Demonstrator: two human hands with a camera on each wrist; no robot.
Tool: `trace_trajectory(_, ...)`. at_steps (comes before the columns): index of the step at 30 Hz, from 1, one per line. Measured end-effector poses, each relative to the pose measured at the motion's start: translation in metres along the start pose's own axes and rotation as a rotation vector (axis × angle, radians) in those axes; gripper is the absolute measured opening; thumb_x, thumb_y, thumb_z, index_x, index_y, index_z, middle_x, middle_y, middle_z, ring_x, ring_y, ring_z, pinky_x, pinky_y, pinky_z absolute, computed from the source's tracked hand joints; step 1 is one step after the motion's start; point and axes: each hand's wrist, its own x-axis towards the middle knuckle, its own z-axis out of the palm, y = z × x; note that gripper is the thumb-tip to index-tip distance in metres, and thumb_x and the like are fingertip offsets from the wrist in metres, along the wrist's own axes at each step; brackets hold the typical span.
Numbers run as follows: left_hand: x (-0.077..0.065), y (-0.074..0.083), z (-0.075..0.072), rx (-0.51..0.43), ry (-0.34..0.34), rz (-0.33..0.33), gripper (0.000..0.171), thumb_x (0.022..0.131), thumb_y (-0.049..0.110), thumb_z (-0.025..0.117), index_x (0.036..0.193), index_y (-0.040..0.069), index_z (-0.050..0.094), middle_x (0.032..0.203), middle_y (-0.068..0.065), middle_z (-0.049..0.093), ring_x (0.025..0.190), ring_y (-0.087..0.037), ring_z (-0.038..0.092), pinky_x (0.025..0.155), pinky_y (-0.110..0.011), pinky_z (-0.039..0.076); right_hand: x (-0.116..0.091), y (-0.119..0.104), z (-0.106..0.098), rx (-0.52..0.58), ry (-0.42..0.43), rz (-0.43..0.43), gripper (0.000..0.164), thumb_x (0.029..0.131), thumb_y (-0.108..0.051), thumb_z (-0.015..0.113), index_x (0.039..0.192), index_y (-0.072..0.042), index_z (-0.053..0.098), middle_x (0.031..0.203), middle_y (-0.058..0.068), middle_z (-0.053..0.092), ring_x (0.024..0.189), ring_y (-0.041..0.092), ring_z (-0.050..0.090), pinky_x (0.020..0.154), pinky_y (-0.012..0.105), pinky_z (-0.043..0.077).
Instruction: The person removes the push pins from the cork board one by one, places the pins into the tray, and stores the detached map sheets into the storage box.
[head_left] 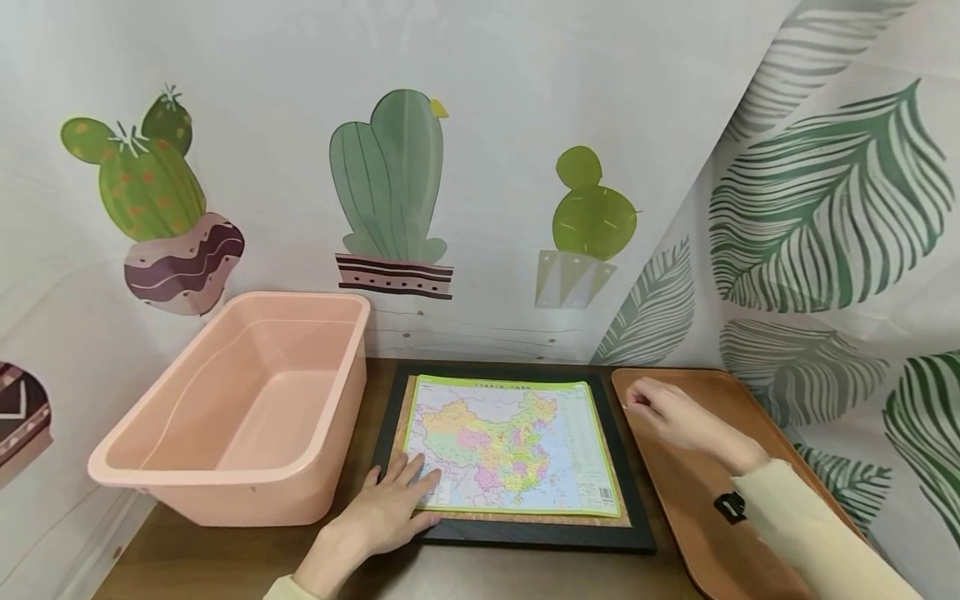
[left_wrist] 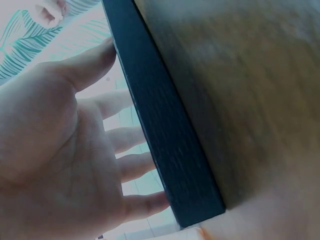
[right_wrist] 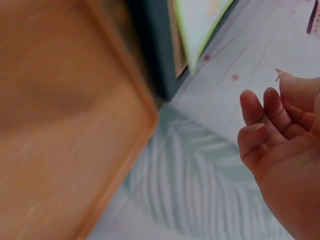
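Map [head_left: 491, 442] lies partly hidden by the spread left hand [head_left: 381, 510], while the raised right hand [head_left: 675, 419] pinches a thin item [right_wrist: 279, 72], barely discernible.

Legible text: none, from where I stand. Map [head_left: 513, 446] carries a dark title line [head_left: 502, 386] along its green top edge; characters too small and blurred to make out. Column of fine print [head_left: 576, 433] down its right side, likewise unreadable. Barcode [head_left: 606, 493] at lower right corner; digits not resolvable. Place labels across the coloured regions: specks only.
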Motion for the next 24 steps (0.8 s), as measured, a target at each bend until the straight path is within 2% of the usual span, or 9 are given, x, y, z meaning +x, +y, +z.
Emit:
trace_trajectory(8,0.000,0.000,-0.001,-0.001,-0.005,0.000,0.062,0.096,0.049,0.056,0.145,0.011,0.048,0.153,-0.020,0.034,0.142,-0.044,0.025,0.104,-0.071,0.020,-0.044,0.018,-0.012,-0.049,0.049,0.029,0.029,0.089,0.009,0.064,0.082,-0.015,0.049,0.076,-0.010,0.042,0.065,-0.001,0.036,0.055,0.020,0.032)
trace_trajectory(14,0.000,0.000,0.000,-0.001,-0.008,0.003,0.063,0.096,0.049,0.056,0.145,0.011,0.048,0.153,-0.020,0.034,0.142,-0.044,0.025,0.104,-0.071,0.020,-0.071,0.032,-0.014,-0.074,0.027,0.100,0.028,0.090,0.009,0.064,0.082,-0.014,0.049,0.075,-0.010,0.041,0.065,-0.002,0.036,0.055,0.021,0.032)
trace_trajectory(24,0.001,-0.001,0.000,0.003,-0.018,0.002,0.063,0.096,0.049,0.056,0.146,0.012,0.047,0.154,-0.020,0.033,0.142,-0.043,0.024,0.105,-0.071,0.019,-0.102,0.055,-0.007,-0.120,0.040,0.148,0.031,0.087,0.009,0.066,0.079,-0.014,0.047,0.072,-0.012,0.035,0.064,-0.002,0.033,0.055,0.022,0.029)
